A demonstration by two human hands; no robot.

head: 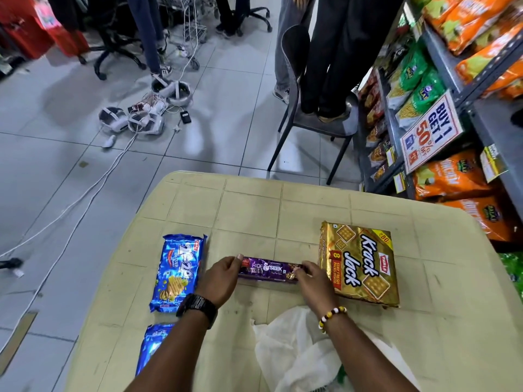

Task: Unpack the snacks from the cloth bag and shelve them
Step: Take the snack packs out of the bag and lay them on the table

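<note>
A black digital watch [197,304] sits behind the left hand [220,278]. Behind the right hand [315,284], a bracelet [331,318] (white, yellow, brown beads).

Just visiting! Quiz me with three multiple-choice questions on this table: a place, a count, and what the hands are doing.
1. Where is the gold Krack Jack pack? A) right of the purple pack B) on the floor C) in the bag
2. How many blue packs lie on the table? A) none B) two C) five
3. The left hand and right hand: A) hang idle B) pinch the purple pack's ends C) lift a chair
1 A: it lies right of the purple pack. 2 B: one far, one near. 3 B: fingers curl round each end.
</note>
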